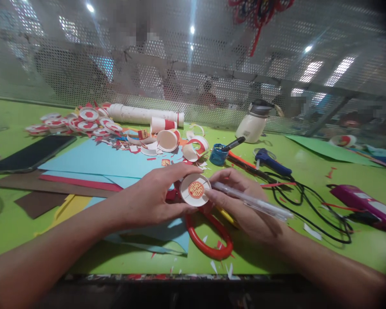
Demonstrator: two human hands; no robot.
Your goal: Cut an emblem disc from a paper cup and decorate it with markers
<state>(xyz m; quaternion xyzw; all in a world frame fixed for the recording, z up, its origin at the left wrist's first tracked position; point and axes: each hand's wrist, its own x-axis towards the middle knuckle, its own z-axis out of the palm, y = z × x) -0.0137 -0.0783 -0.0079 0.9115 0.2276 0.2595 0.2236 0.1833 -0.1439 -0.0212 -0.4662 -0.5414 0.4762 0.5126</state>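
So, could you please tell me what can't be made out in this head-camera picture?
- Scissors: blades hidden under the left hand and the paper cup.
- Pen: tip hidden behind the cup; the right hand grips it.
- Emblem on the cup's base: too small to read.
- Room behind the mesh screen: blurred and patchy.
- Cut cups at far left: too small to count.

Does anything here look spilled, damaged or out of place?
Yes: paper scraps litter the green table, and cut paper cups lie tipped over. Otherwise the left hand holds a paper cup; the right hand holds a pen.
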